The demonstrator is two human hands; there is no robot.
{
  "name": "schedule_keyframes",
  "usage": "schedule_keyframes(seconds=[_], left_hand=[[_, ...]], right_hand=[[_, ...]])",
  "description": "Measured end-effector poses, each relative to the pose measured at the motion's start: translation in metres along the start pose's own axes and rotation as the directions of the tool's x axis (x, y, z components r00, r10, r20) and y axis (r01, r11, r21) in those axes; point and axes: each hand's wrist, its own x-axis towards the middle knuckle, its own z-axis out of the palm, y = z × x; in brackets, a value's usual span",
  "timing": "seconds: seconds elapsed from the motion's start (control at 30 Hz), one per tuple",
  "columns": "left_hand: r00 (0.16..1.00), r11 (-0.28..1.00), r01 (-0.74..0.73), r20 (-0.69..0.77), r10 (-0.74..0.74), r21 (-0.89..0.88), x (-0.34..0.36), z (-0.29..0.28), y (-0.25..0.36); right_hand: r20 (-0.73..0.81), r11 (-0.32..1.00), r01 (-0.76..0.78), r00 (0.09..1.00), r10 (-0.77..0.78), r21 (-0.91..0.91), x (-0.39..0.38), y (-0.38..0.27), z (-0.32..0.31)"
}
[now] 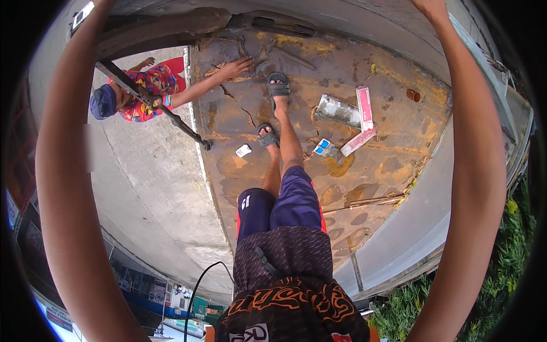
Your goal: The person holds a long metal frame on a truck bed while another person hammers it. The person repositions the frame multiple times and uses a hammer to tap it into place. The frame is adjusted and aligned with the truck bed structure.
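Presently, we find loose items on a rusty metal floor [399,165]: two pink-and-white cartons [364,108] lie at an angle to each other, with a weathered pale slab [337,111] beside them, a small blue-and-white box [325,148] near the lower carton, a brown cup-like item [413,95] farther right, and a white scrap [243,150] near the wearer's sandals [278,86]. Thin sticks [367,202] lie lower right. We note a dark slanting bar [182,125] crossing in front of a co-worker [162,80], whose hand [237,67] reaches onto the floor near a rusty metal piece [262,57]. The left forearm [68,171] and right forearm [473,159] flank the view and leave it at the upper edge; the left hand and right hand are out of frame, so we cannot tell either grip. Nearest the left wrist are a small white object [83,15], kind unclear, its long axis slanting up to the right, and a dark curved beam [165,25] at upper left, running roughly left to right, its left end meeting the forearm's outline.
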Motion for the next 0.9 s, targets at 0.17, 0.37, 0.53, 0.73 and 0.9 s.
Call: schedule_keyframes(seconds=[0.17,0.37,0.53,0.73,0.9], left_hand=[[0.996,1.000,-0.008,-0.089,0.010,0.021,-0.021,-0.015,0.025],[0.995,0.999,0.030,-0.095,-0.032,-0.016,-0.040,-0.026,0.046],[0.990,0.994,0.083,-0.117,-0.074,0.074,-0.043,-0.024,0.044],[0.988,0.981,0.156,-0.021,-0.154,0.118,-0.043,-0.021,0.043],[0.980,0.980,0.196,0.024,-0.197,0.047,-0.048,-0.022,0.047]], right_hand=[[0.132,0.986,-0.144,0.979,0.154,-0.082,0.007,0.012,0.004],[0.148,0.993,-0.032,0.988,0.049,-0.115,0.016,0.027,0.009],[0.164,0.985,-0.100,0.979,0.122,-0.141,0.007,0.014,0.003],[0.192,0.983,-0.123,0.970,0.147,-0.133,0.002,-0.003,-0.004],[0.191,0.983,-0.143,0.968,0.163,-0.112,-0.001,-0.003,-0.004]])
